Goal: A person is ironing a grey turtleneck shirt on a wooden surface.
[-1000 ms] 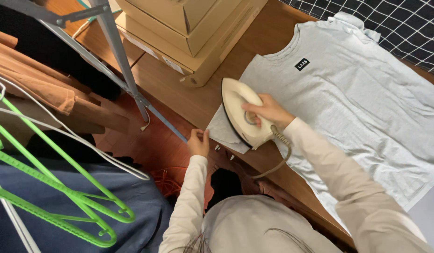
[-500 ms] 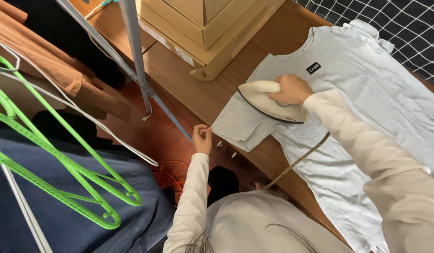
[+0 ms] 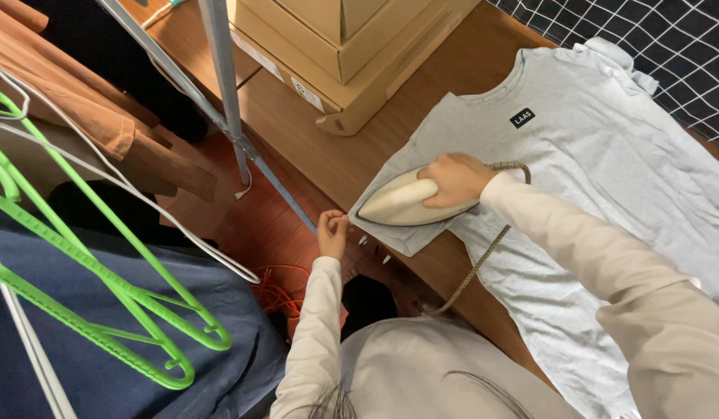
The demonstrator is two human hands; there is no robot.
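Observation:
A light grey T-shirt lies flat on a wooden table. My right hand grips the handle of a cream-coloured iron, which rests on the shirt's left sleeve. The iron's braided cord runs down over the table's edge. My left hand pinches the edge of that sleeve at the table's edge, pulling it taut.
Stacked cardboard boxes stand on the table behind the shirt. A metal clothes rack with green hangers and hung garments stands to the left. An orange cable lies on the red-brown floor. A black grid-patterned cloth is at top right.
The iron has slid left along the sleeve toward its hem, its tip now pointing at my left hand. My left hand still holds the sleeve's edge.

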